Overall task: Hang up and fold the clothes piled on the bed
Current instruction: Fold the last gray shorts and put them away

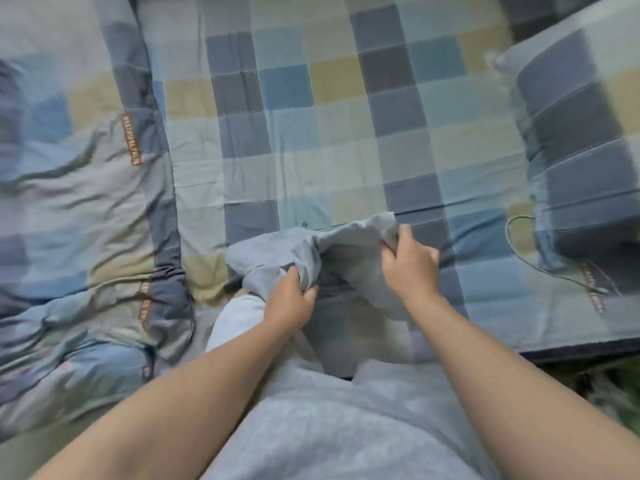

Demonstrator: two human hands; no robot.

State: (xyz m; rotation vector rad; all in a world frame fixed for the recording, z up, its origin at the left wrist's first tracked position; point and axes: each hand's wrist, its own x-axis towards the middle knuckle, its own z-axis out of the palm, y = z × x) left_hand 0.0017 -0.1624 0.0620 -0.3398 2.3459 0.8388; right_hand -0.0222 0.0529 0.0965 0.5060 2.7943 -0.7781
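**Grey garment (pixel 349 244) gripped by both hands on the bed (pixel 485 306)**

The left hand (pixel 291 301) is curled into a bunched fold of the cloth, with fingers and thumb pinched round it. The right hand (pixel 410 268) is clenched on the far right corner of the same garment, which is raised slightly off the sheet (pixel 311 133) there. Between the two hands the fabric is held in a crumpled band, and the rest is draped back towards the person, near the front edge of the bed.

A pale white piece of cloth (pixel 235 320) is seen just under the left wrist; what it is cannot be told. The lower middle is filled by the grey top (pixel 329 427) worn by the person.

The sheet is checked in blue, grey and yellow. A rumpled duvet (pixel 86 209) in the same pattern is heaped on the left side, and a matching pillow (pixel 585 140) is laid at the right edge. A thin cable (pixel 516 237) is looped on the sheet beside the pillow.
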